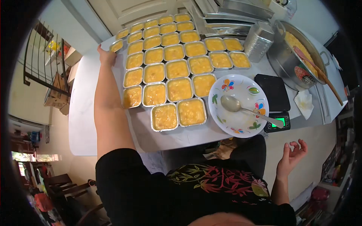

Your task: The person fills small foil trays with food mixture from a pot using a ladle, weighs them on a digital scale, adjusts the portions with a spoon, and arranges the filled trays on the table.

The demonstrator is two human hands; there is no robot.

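Observation:
My left hand (107,56) reaches to the far left of the table, its fingers against a small foil tray (117,46) of yellow mixture at the end of the group. The far fingers are partly hidden, and one sticks out to the side. Rows of similar foil trays (177,69) filled with chunky yellow mixture cover the table's middle. Off the table's front right side, my right hand (292,158) is raised with loosely curled, separated fingers and nothing in it. Nearest to it are a floral white bowl (230,124) and a metal spoon (231,103) lying inside.
A black digital scale (277,122) with a lit green display sits beside the bowl. Behind it stands a large metal pot (281,62) of yellow mixture with a wooden-handled spatula (322,73). Stacked foil trays (259,41) and a crumpled tissue (304,104) are nearby.

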